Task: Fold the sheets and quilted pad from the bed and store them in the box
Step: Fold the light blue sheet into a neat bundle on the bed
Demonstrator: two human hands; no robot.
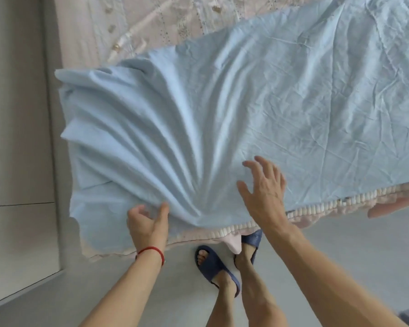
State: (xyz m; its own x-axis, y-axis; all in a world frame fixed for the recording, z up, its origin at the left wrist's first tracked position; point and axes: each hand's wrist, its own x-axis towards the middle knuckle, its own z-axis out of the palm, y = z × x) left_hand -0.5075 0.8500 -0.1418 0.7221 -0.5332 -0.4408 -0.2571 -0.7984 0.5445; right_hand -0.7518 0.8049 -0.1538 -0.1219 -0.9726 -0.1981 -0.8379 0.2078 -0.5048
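Sheet (pixel 257 95), pale blue: spread on bed (pixel 321 205), long axis running up and right from the near-left corner. Left hand (pixel 149 223), grip pinching its gathered near edge. Right hand (pixel 262 187), fingers spread, hovering just right, nearer the flat expanse.

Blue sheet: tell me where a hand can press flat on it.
The smooth stretch of the blue sheet right of the right hand is free. Crowded: the bunched folds fanning out from the left hand, which pinches the cloth.
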